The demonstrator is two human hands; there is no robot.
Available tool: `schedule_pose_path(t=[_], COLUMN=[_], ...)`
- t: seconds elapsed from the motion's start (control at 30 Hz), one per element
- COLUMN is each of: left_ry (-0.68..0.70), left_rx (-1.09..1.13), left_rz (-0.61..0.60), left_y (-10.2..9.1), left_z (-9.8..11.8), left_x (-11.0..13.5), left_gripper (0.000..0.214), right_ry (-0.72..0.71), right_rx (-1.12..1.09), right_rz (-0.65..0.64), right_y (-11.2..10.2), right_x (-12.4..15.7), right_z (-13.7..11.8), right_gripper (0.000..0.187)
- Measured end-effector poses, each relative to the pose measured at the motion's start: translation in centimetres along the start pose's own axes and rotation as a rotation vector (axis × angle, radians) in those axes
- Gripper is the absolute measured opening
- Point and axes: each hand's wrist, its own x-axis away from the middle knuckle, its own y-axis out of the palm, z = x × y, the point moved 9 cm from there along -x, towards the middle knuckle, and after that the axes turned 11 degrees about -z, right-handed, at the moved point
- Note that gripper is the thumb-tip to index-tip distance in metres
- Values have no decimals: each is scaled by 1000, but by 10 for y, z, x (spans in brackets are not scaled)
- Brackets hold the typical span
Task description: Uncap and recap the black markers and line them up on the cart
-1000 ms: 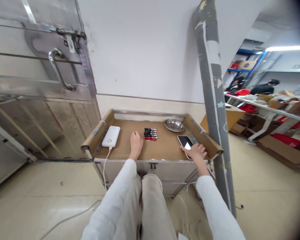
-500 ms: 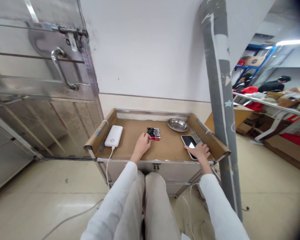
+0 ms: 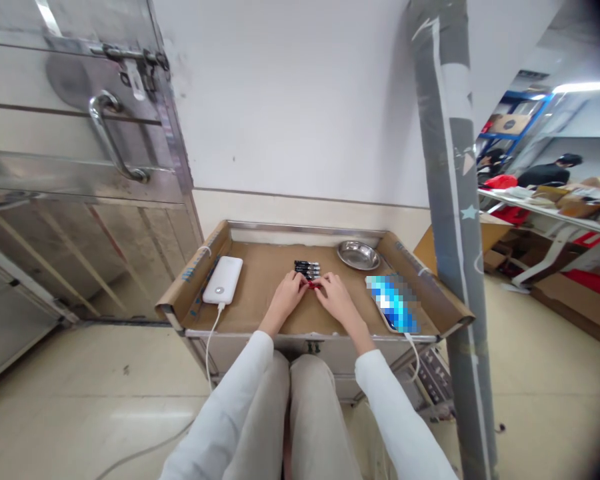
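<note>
My left hand (image 3: 289, 293) and my right hand (image 3: 334, 295) meet at the middle of a cardboard-lined cart top. Between their fingertips lies a red marker (image 3: 311, 285), pinched at its left end by the left hand and at its right end by the right. Just beyond the fingers, several black markers (image 3: 307, 268) with pale ends lie side by side in a row. Fingers partly cover the nearest ones. A phone (image 3: 391, 304) lies to the right of my right hand, its screen lit and blurred into blocks, a white cable at its lower end.
A white power bank (image 3: 223, 280) with a cable lies at the left. A round steel dish (image 3: 359, 255) stands at the back right. Raised cardboard walls (image 3: 196, 272) edge the cart top. A tall grey wrapped roll (image 3: 455, 200) leans at the right. People sit far right.
My right hand has left the phone and moved left to the red marker, joining my left hand. The phone's screen now glows. The view has shifted slightly.
</note>
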Motion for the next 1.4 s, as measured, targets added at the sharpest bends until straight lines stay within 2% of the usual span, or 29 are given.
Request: schedule_pose_path(t=[0.13,0.3,0.37,0.5,0.7,0.97,1.27,1.4], left_ry=[-48,-53,-38,3,52,43,154,127], left_rx=[133,247,272,279,208,217,194,213], left_rz=[86,200,217,212,197,222,181,198], left_y=[-9,-17,-18,-17,-17,-20,-22,-22], left_z=[-10,-21,-23,-22,-15,-14,1,-2], left_x=[-7,-14,-16,-19,-19,-15,-12,-12], left_gripper=[7,3,3,4,6,6,12,9], right_ry=[8,2,14,66,22,10,26,17], right_rx=[-130,-262,-328,-447,-403,-323,-212,-200], right_rz=[-27,4,64,265,295,278,304,298], right_y=[17,17,11,0,2,2,-4,-4], right_x=[-4,-1,-3,-12,-26,-18,-11,-11], right_z=[15,31,35,40,24,19,14,9], right_gripper=[16,13,14,20,22,23,27,28])
